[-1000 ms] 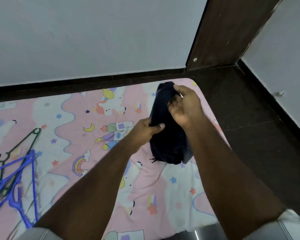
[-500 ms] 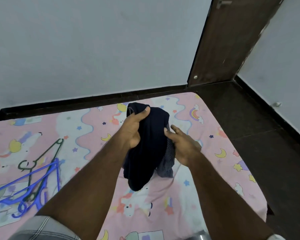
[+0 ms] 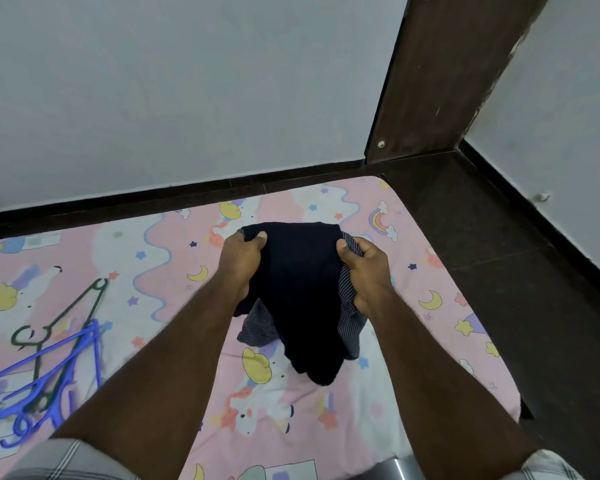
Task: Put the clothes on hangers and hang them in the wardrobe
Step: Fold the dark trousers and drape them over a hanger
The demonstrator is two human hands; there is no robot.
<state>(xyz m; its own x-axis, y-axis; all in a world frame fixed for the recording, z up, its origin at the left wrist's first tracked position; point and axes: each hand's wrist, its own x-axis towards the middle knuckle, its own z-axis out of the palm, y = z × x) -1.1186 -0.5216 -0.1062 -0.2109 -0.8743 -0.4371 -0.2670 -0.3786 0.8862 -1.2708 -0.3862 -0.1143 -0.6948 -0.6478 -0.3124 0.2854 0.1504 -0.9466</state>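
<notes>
A dark navy garment (image 3: 300, 292) with a striped inner side hangs above the bed, held up by both hands. My left hand (image 3: 241, 261) grips its upper left edge and my right hand (image 3: 362, 271) grips its upper right edge, so the cloth is stretched between them. Its lower end droops down to the sheet. Blue hangers (image 3: 45, 379) and a dark green hanger (image 3: 63, 320) lie in a pile on the left side of the bed.
The bed has a pink cartoon-print sheet (image 3: 160, 271). A white wall rises behind it, with a dark skirting. A brown wooden door (image 3: 440, 71) stands at the back right. Dark floor (image 3: 534, 289) runs along the bed's right edge.
The bundled garment has been opened out. My hands moved apart to its two upper corners, and the view shifted so the garment sits nearer the middle.
</notes>
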